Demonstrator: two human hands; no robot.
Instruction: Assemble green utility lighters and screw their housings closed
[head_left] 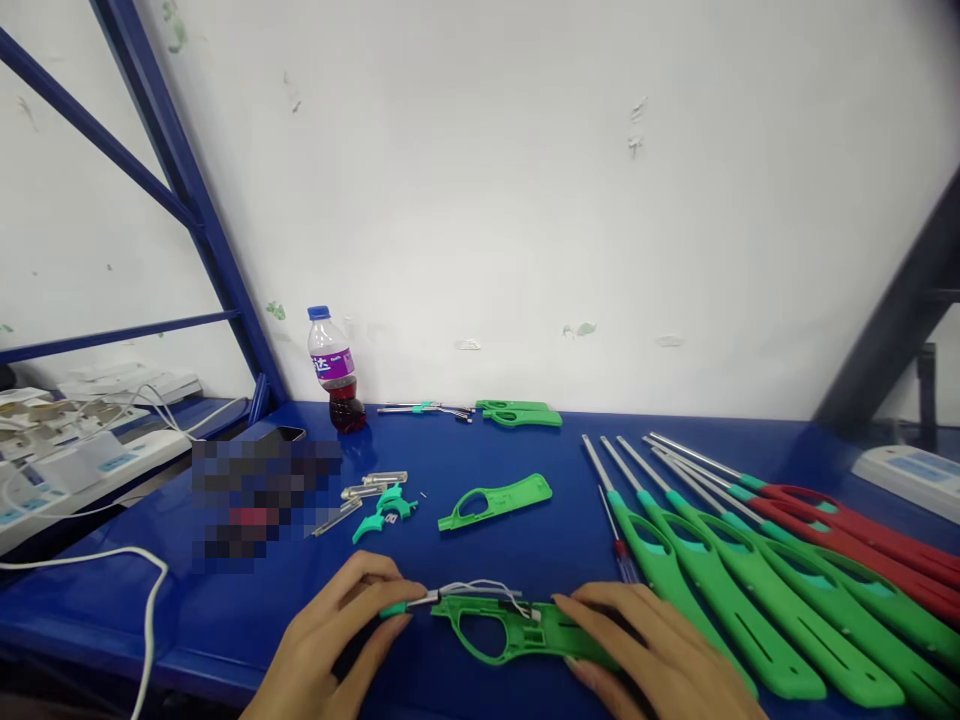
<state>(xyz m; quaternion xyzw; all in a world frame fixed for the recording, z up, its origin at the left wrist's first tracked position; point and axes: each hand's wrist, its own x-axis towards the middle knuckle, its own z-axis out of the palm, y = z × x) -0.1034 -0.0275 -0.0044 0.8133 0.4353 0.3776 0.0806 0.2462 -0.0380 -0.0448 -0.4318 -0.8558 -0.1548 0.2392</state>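
Near the front of the table, my left hand (337,625) pinches the teal collar (393,609) of a lighter nozzle between thumb and fingers. A short metal piece sticks out of the collar toward the narrow end of an opened green lighter handle half (517,638). White wires (480,584) arc over this shell and run to a small white part inside it. My right hand (645,640) grips the shell's wide end, with fingers on top and thumb at the near edge. Its palm hides the end of the shell.
Several assembled green lighters (780,590) and red lighters (847,520) fan out at right, beside a screwdriver (622,555). Another green shell half (499,500), teal triggers (386,512) and clear tanks (373,487) lie beyond my hands. A drink bottle (335,375) stands at the back left.
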